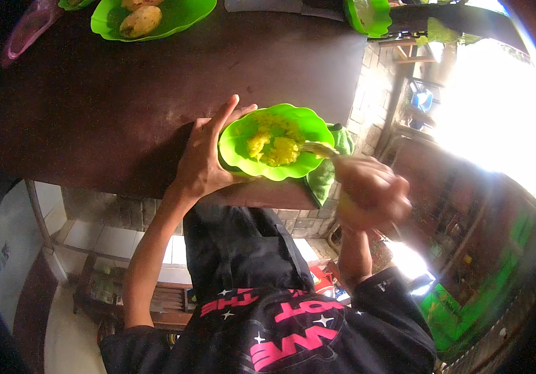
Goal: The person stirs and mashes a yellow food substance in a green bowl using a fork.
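A bright green leaf-shaped bowl (237,152) with a scalloped rim sits near the front edge of a dark brown table. My left hand (207,156) grips its left side, with the thumb along the near rim and fingers around the far side. Inside is a yellow mashed food (283,150) in soft clumps. My right hand (371,189), blurred, is closed around the handle of a metal utensil, seemingly a fork (318,149). Its head reaches over the bowl's right rim to the food. The handle is hidden in my fist.
A green cloth (322,180) lies partly under the bowl's right side, over the table (109,112) edge. At the far side are a green dish (184,25) holding potato-like pieces (141,22), a knife (263,5), a small green bowl (380,18) and a pinkish object (29,35).
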`<state>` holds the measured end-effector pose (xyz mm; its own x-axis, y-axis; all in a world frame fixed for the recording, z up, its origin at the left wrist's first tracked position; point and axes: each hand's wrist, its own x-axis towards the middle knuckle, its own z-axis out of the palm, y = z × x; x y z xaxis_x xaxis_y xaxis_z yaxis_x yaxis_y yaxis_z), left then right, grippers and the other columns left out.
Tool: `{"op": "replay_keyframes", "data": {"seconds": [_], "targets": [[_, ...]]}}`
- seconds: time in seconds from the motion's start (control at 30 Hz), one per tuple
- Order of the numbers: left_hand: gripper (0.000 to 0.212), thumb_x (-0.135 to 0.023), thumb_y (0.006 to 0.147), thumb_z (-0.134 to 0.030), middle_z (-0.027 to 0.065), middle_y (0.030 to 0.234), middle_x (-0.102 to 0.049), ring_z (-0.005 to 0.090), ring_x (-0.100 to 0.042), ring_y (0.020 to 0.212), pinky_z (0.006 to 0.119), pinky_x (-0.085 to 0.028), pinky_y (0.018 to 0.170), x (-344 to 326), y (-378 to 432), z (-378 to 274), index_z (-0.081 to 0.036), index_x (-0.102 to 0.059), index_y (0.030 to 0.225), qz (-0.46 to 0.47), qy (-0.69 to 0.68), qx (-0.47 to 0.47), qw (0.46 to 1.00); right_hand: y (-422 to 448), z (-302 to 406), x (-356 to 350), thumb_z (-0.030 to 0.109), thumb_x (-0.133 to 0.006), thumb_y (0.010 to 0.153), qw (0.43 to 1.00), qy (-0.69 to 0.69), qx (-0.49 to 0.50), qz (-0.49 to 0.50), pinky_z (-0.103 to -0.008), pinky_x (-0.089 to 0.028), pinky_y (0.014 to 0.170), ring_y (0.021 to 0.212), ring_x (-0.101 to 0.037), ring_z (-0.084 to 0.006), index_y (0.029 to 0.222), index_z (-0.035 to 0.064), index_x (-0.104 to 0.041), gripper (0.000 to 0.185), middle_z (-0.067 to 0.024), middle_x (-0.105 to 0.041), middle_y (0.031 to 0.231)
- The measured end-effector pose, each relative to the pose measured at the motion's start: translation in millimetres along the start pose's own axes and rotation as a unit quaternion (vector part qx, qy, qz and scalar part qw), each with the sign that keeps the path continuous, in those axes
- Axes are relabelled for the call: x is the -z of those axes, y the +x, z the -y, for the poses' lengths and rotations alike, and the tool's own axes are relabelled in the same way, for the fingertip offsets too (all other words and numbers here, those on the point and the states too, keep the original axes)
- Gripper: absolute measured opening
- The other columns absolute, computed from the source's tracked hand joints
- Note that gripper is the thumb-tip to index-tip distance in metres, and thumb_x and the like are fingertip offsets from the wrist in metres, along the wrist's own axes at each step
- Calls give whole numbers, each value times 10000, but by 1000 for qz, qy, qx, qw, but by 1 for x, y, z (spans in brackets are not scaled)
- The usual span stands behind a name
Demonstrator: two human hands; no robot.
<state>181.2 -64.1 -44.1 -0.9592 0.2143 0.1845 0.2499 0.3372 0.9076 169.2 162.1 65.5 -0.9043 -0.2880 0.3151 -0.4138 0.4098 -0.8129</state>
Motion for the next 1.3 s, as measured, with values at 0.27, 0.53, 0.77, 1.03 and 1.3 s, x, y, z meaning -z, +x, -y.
{"op": "replay_keyframes", "data": {"seconds": [0.27,0.53,0.77,1.03,1.3], "targets": [[1163,-842,646,-503,45,1408,-521,264,-505,1213,440,-338,1050,-8,0,6,-133,-170,1520,-13,-49,31,998,14,-22,-3,293,-420,938,991,92,89,-45,-389,-525,523,461,-491,-224,721,66,-569,347,-63,-502,549],[1145,-853,654,-453,61,1409,-519,258,-524,1226,436,-344,1037,3,13,-4,-131,-174,1518,6,8,-4,1000,13,-21,0,182,-447,880,996,-68,36,-39,-368,-465,548,554,-498,-243,732,42,-515,215,-73,-488,605],[1163,-865,633,-422,50,1411,-518,256,-541,1212,445,-348,1026,3,14,-9,-127,-174,1521,-14,-2,-21,1000,12,-35,-25,255,-357,990,983,-163,-79,-27,-296,-368,439,428,-398,-172,519,82,-426,506,-16,-414,487],[1180,-873,626,-398,37,1424,-505,249,-537,1215,446,-351,1031,7,18,-7,-138,-159,1528,18,6,-6,1000,20,-8,-2,212,-426,940,994,-91,61,1,-340,-391,424,467,-493,-205,644,53,-587,373,-43,-451,524],[1205,-863,617,-466,35,1420,-510,247,-521,1249,459,-345,1048,4,17,-8,-152,-144,1533,14,8,7,1000,9,-11,4,260,-357,1007,986,156,59,-26,-313,-409,439,476,-453,-221,711,60,-608,436,-71,-481,577]]}}
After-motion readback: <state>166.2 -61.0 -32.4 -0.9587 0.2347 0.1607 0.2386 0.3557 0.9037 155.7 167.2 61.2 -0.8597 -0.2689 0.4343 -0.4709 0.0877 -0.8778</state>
